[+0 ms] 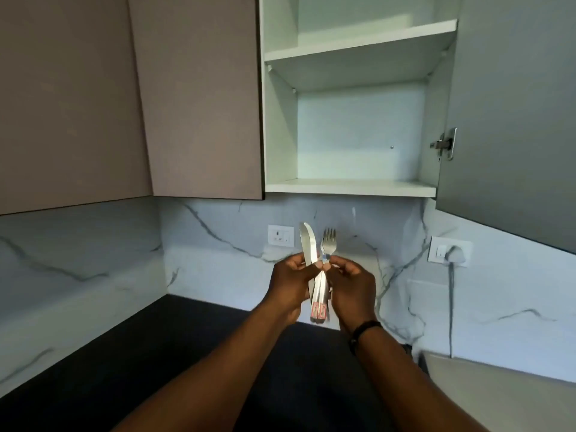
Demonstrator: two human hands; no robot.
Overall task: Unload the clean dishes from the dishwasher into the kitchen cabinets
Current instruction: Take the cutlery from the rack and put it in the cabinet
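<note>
Both hands meet in front of the marble backsplash, holding cutlery upright. My left hand (288, 283) grips a steel table knife (307, 244), blade up. My right hand (350, 291) pinches the neck of a steel fork (329, 241), tines up. The handles sit together between my palms, their lower ends showing small red labels. Above and slightly right, a wall cabinet stands open; its white bottom shelf (350, 187) and upper shelf (358, 46) hold nothing.
The open cabinet door (514, 120) hangs at the right, its lower corner near head height. A closed cabinet (199, 98) is at the left. A dark countertop (149, 353) runs below. Wall sockets (280, 236), a plug with cable (453, 254) and a white appliance (498, 397) sit at the right.
</note>
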